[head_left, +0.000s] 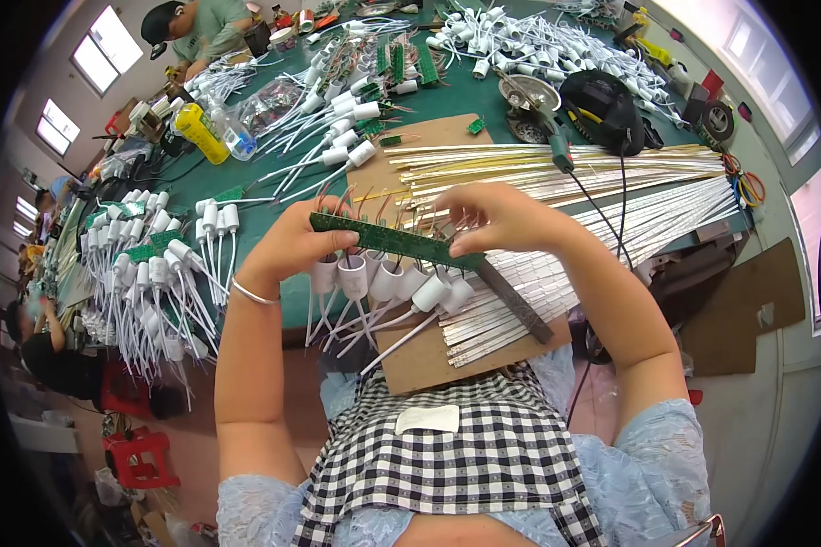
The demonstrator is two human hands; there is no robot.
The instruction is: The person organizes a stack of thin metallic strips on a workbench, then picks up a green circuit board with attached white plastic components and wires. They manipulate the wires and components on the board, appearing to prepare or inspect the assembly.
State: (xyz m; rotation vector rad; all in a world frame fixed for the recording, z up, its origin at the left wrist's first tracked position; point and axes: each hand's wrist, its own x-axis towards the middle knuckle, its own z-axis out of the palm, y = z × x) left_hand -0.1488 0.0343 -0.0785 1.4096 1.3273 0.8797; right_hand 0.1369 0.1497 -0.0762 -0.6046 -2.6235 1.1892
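Note:
A long green circuit board (397,243) is held up above the table's front edge. My left hand (303,239) is closed on its left end, thumb on the near face. At the right end my right hand (502,221) has its thumb on the board and its fingers curled behind, near thin wires (388,205) that rise from the far edge. White cylinders (352,277) with white cables hang below the board on dark wires. Under them lie a brown cardboard sheet (410,369), long silvery strips (493,319) and a dark flat bar (517,304).
Bundles of white cylinders on boards (155,264) lie at the left, with more piled far right (538,46). A soldering iron (559,150) rests by a metal bowl (529,93). A yellow bottle (201,134) stands at far left. Another person (205,32) works across the table.

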